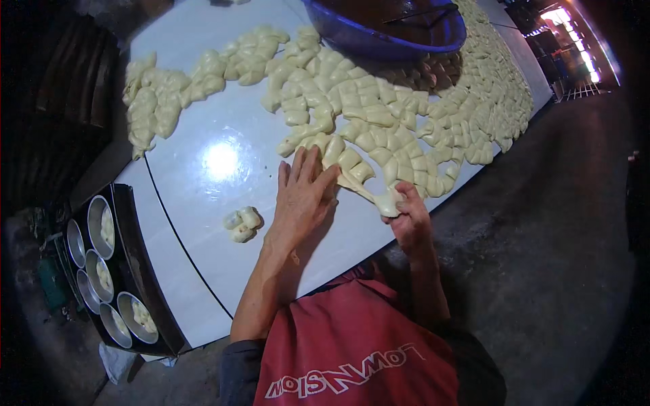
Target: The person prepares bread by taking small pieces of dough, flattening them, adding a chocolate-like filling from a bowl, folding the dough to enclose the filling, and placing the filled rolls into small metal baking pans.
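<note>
A spread of pale, soft dough pieces covers much of the white tabletop. My left hand lies at the spread's lower edge, fingers extended, fingertips resting on dough. My right hand grips a dough piece, which stretches in a strand toward the pieces beside my left fingers. A separate small clump of dough sits to the left of my left wrist.
A blue basin of brown contents with a dark rod stands at the back. At lower left, several round metal pans, some holding dough, rest on a dark tray. A dark floor lies beyond the table's right edge.
</note>
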A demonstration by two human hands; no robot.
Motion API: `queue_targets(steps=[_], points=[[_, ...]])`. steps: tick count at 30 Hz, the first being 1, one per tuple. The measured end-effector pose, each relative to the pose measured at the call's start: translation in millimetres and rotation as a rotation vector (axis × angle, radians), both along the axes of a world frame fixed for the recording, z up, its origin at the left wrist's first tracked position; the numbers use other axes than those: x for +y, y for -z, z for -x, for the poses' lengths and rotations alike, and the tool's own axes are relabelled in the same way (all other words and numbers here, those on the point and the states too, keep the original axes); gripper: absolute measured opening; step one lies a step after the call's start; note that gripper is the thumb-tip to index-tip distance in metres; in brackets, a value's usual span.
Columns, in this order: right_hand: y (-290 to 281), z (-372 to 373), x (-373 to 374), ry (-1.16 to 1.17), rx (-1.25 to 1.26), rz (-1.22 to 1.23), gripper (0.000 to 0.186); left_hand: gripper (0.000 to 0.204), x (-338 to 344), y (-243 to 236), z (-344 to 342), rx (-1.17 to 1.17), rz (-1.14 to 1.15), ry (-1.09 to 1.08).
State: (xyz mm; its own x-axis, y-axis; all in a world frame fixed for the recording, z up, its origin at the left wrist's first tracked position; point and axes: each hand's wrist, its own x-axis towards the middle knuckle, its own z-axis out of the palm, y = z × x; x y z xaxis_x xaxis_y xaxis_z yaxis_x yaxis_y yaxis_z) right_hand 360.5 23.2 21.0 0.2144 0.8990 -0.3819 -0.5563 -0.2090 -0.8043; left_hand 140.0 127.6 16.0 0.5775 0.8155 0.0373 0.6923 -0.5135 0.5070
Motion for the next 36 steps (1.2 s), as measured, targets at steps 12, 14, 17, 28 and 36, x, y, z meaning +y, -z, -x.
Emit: queue_targets(steps=[12,14,17,28,36], points=[[-29.3,-17.0,-4.4,-0.39,0.055,-0.075,0.026,0.021,0.8,7.7,-34.0,-0.163,-0.038,0.167],[-37.9,-29.2,-9.4,-0.411,0.062,-0.172,0.038,0.024,0.5,3.4,-35.8,-0.132,-0.026,0.164],[-38.4,-34.2,2.2,-0.198,-0.038,-0.088,0.039,0.049,-4.8,-17.5,-33.3,-0.247,0.066,0.182],[-22.4,-2.9,47.2,-0.175,-0.772,-0.006,0.028,0.046,-0.7,-48.2,-32.7,-0.597,0.838,-0.068],[-90.0,29.8,90.9,0.03,0.151,-0.101,0.032,0.07,21.2,-55.5,-85.3,-1.012,0.07,0.061]])
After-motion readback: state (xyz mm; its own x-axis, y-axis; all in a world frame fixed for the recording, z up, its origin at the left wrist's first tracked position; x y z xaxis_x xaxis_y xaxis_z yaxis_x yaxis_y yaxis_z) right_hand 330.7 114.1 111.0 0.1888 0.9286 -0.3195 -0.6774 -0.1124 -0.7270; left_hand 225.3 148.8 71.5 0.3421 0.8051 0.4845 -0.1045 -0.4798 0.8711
